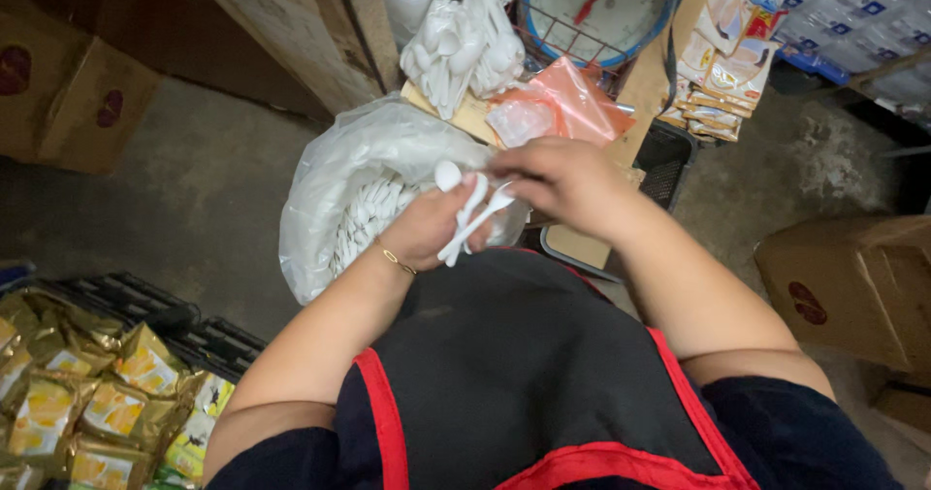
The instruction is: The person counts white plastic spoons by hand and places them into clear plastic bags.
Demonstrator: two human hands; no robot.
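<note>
My left hand [427,226] grips a small bunch of white plastic spoons [469,215], bowls up and handles pointing down toward my black apron. My right hand [561,179] is closed over the top of the same bunch, fingertips on the spoons. Just left of my hands lies a large clear plastic bag [335,175] filled with stacked white spoons [369,216]. Beyond it, a smaller bag of white spoons [456,49] rests on a cardboard surface.
Orange and clear small bags [567,102] lie by a round weighing scale [593,10]. Sachet strips [722,53] hang at right. Brown cartons [853,281] stand right and far left [68,92]. Gold snack packets [87,403] fill black crates at lower left.
</note>
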